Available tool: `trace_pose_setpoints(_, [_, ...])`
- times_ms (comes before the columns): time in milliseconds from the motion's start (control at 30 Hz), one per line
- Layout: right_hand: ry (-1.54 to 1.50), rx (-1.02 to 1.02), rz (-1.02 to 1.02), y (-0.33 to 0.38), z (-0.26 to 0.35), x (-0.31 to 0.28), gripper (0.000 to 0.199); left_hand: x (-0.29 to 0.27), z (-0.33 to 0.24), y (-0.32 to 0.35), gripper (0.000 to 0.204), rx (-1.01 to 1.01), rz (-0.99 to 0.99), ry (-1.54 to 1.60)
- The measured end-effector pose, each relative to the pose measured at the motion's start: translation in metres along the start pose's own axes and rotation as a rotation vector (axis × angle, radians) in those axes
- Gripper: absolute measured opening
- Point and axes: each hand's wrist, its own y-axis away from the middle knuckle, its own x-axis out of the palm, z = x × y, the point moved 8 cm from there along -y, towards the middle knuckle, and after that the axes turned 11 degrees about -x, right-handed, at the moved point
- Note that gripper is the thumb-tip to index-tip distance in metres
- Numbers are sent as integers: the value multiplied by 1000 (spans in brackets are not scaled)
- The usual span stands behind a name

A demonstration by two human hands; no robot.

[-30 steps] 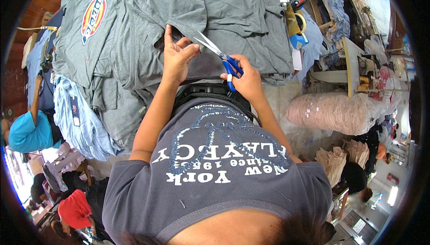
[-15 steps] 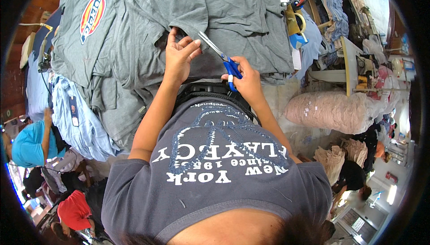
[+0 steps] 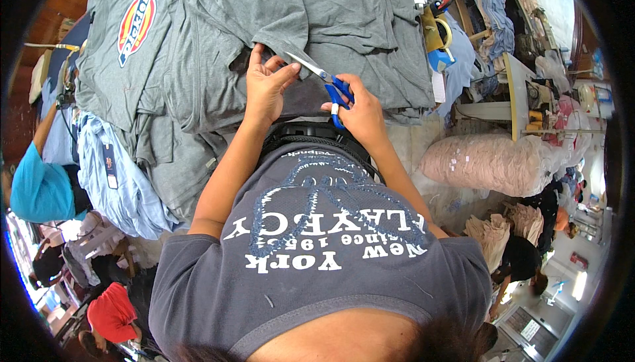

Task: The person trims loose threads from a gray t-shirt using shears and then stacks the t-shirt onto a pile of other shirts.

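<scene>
a big pile of grey shirts (image 3: 370,31) spreads out, its near edge by the person's belly, so both hands reach it. light blue cloth (image 3: 106,150) hangs below its near left corner. near the pile's near edge, the left hand (image 3: 266,87) curls under a fold, maybe to lift it; i can't tell if it pinches. the right hand (image 3: 360,110) grips blue scissors (image 3: 333,94), seemingly for a steady aim, blades slanting toward the left thumb.

The scissor handles (image 3: 335,95) are blue, the garment (image 3: 281,11) grey, perhaps heathered.
</scene>
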Motion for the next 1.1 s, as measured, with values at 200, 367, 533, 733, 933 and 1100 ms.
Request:
trace_pose_setpoints(200, [-112, 116, 77, 9, -14, 4, 46, -6, -2, -8, 67, -40, 1, 87])
trace_pose_setpoints(367, [17, 19, 6, 3, -4, 2, 47, -7, 1, -10, 64, -20, 41, 29])
trace_pose_setpoints(533, [-1, -17, 11, -8, 2, 3, 47, -6, -3, -4, 62, -4, 13, 29])
trace_pose_setpoints(733, [-91, 83, 82, 0, -14, 6, 45, -8, -3, -9, 56, -21, 49, 60])
trace_pose_setpoints(933, [-7, -10, 0, -4, 3, 2, 47, -9, -7, -8, 48, 3, 17, 22])
trace_pose_setpoints(1100, [16, -41, 29, -14, 7, 5, 48, -11, -6, -8, 53, 16, 11, 19])
